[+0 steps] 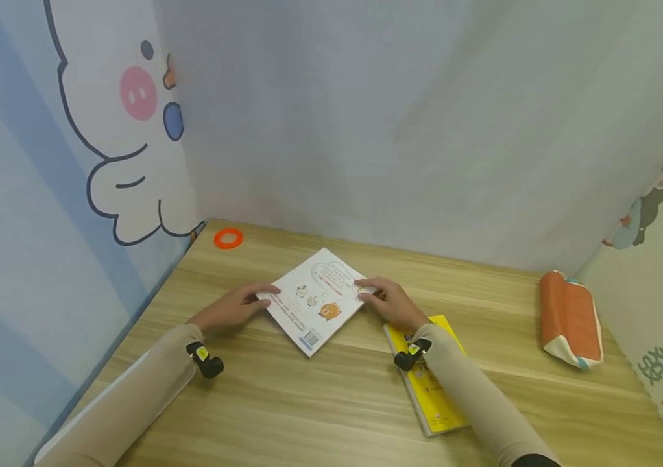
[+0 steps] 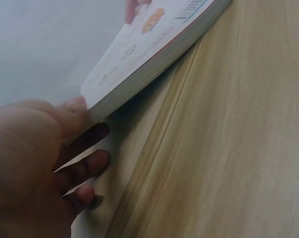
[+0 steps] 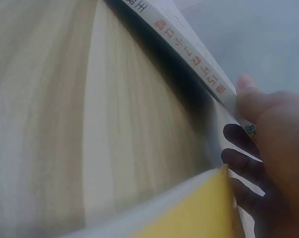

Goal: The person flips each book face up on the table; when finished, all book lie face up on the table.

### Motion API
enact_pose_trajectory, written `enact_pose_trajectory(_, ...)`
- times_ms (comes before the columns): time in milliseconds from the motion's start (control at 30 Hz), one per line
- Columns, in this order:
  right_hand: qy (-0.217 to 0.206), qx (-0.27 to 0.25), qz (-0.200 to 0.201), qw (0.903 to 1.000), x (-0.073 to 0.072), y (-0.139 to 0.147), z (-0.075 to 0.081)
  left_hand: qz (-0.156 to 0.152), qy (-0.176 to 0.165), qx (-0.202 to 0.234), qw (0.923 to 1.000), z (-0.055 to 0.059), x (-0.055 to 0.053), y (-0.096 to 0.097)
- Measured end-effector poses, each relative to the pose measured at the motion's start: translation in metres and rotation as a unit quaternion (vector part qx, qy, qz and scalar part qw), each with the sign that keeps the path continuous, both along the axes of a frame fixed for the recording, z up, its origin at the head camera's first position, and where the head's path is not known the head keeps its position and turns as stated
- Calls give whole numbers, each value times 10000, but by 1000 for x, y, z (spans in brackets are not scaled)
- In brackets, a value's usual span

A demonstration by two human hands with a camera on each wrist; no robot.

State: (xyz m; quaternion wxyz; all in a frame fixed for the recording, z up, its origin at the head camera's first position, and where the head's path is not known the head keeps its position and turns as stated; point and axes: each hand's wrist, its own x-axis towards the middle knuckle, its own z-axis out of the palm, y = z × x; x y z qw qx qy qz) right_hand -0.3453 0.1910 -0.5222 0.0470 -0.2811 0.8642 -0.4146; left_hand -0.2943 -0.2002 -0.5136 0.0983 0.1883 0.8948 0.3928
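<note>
Between both hands is a white book (image 1: 308,305) with cartoon animals, printed text and a barcode on its upward cover. My left hand (image 1: 237,306) pinches its left corner, thumb on top and a finger beneath. At the opposite corner my right hand (image 1: 394,302) pinches it the same way. In the left wrist view the page edges of the book (image 2: 149,74) stand a little off the table, with dark shadow below. The spine of the book (image 3: 189,57) faces the right wrist camera. A yellow book (image 1: 433,389) lies under my right forearm, partly hidden by it.
An orange ring (image 1: 228,239), perhaps a tape roll, lies near the table's back left corner. An orange-brown and white pouch (image 1: 571,318) rests at the right. Behind the wooden table (image 1: 285,415) hangs a pale curtain (image 1: 366,130), with cartoon-printed cloth on either side.
</note>
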Motion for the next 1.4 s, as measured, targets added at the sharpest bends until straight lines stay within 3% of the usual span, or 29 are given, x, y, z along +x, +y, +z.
enact_pose_trajectory(300, -94, 132, -81, 9998, -3, -2, 1, -133, -209, 219, 9995, 3, 2, -5)
enact_pose_trajectory(633, -463, -17, -181, 9988, -7, -2, 7, -76, -88, -63, 9999, 5, 3, -7)
enact_pose_trajectory(767, -513, -72, -192, 9985, -6, -2, 11, -79, -36, -110, 9999, 10, 4, -7)
enact_pose_trajectory(1133, -666, -110, -225, 9975, 1, 2, 32, 92, -491, 368, 9981, 24, 12, -8)
enact_pose_trajectory(1400, -607, -436, -50, 9972, 5, 6, 43, -64, -565, 514, 9971, 38, 17, -6)
